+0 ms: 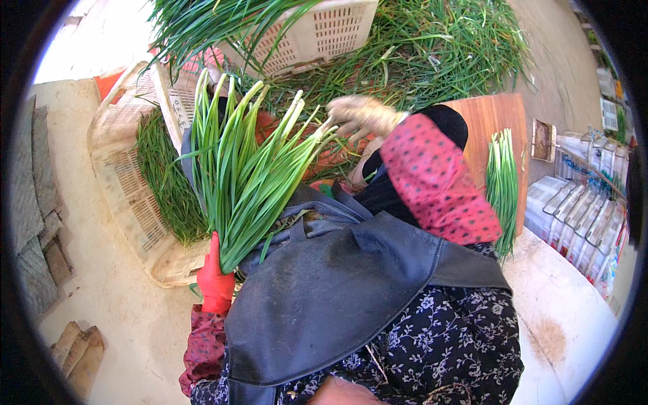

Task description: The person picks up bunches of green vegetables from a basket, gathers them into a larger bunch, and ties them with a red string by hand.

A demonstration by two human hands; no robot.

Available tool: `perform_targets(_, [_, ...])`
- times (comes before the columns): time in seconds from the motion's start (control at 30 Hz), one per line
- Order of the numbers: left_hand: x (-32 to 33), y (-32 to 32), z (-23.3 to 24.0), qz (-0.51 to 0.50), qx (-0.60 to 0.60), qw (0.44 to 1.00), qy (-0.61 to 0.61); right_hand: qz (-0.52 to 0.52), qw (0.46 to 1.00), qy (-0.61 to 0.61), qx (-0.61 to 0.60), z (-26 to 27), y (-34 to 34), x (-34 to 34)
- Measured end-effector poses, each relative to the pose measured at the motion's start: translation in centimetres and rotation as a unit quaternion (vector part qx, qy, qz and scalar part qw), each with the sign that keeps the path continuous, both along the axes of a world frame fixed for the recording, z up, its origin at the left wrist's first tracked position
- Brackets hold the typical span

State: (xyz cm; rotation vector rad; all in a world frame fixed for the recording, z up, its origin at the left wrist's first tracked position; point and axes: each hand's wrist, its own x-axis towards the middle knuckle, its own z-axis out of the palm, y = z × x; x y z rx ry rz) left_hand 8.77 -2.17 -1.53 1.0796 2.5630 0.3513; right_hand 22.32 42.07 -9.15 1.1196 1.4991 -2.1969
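My left hand (216, 280), in a red glove, grips a bunch of garlic chives (253, 177) by its green leafy end. The pale stalks fan out away from me in several clumps. My right hand (362, 115), in a yellowish glove, is blurred beside the stalk tips at the right of the bunch. Its fingers are spread, and I see nothing held in them. Whether a fingertip touches the stalks is unclear. A dark apron (329, 298) covers my lap below the bunch.
A white plastic crate (129, 187) with green leaves stands at left; another crate (339, 30) is ahead. Loose leaves (455, 55) are heaped at upper right. A tidy chive bundle (501, 187) lies on a wooden board (498, 111) at right. Cardboard pieces (78, 349) lie lower left.
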Motion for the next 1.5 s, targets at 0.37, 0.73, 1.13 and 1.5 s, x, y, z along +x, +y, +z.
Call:
perform_targets(0.37, [1.6, 0.0, -0.5, 0.028, 0.003, 1.0, 0.013, -0.229, 0.958, 0.175, -0.011, -2.6, -6.4, -1.6])
perform_targets(0.73, [2.1, 0.4, 0.3, 0.02, -0.021, 0.999, 0.041, 0.12, 0.85, 0.307, 0.412, -1.3, -14.0, -1.9])
perform_targets(1.13, [1.8, 0.5, -0.1, 0.01, -0.022, 0.999, 0.035, -0.133, 0.988, 0.014, -0.082, -3.0, -8.5, -1.8])
perform_targets(1.5, [1.7, 0.8, 0.6, 0.041, -0.057, 0.998, 0.004, -0.133, 0.988, 0.013, -0.072, -5.4, -9.4, -2.5])
